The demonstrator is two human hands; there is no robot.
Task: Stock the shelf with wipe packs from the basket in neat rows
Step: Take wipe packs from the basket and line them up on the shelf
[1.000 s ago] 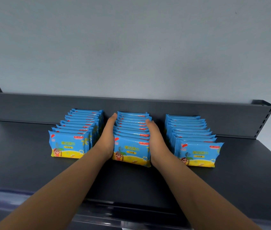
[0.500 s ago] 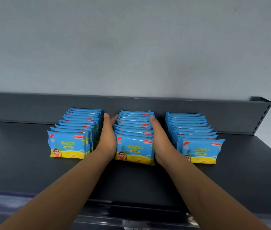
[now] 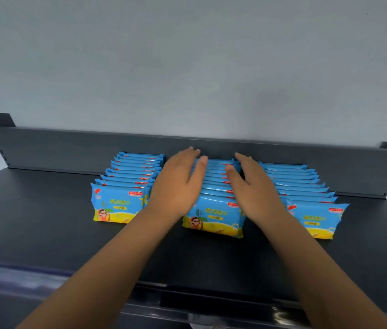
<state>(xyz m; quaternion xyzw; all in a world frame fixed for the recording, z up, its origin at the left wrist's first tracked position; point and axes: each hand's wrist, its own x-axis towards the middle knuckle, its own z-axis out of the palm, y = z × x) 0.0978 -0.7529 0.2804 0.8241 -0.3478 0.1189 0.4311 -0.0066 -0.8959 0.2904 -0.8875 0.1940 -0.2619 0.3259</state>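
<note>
Three rows of blue-and-yellow wipe packs stand on the dark shelf [image 3: 33, 222]: a left row [image 3: 126, 186], a middle row [image 3: 214, 214] and a right row [image 3: 311, 205]. My left hand [image 3: 178, 184] hovers flat over the left side of the middle row, fingers spread and pointing to the back. My right hand [image 3: 254, 188] is spread the same way over the row's right side. Neither hand grips a pack. Whether the palms touch the pack tops I cannot tell. No basket is in view.
A low dark back panel [image 3: 69, 148] runs behind the rows, with a pale wall above it. The shelf's front edge [image 3: 45, 279] lies below my forearms. Bare shelf surface stretches left of the left row and right of the right row.
Both hands have lifted from the sides of the middle row and now spread open above it. The view has shifted slightly.
</note>
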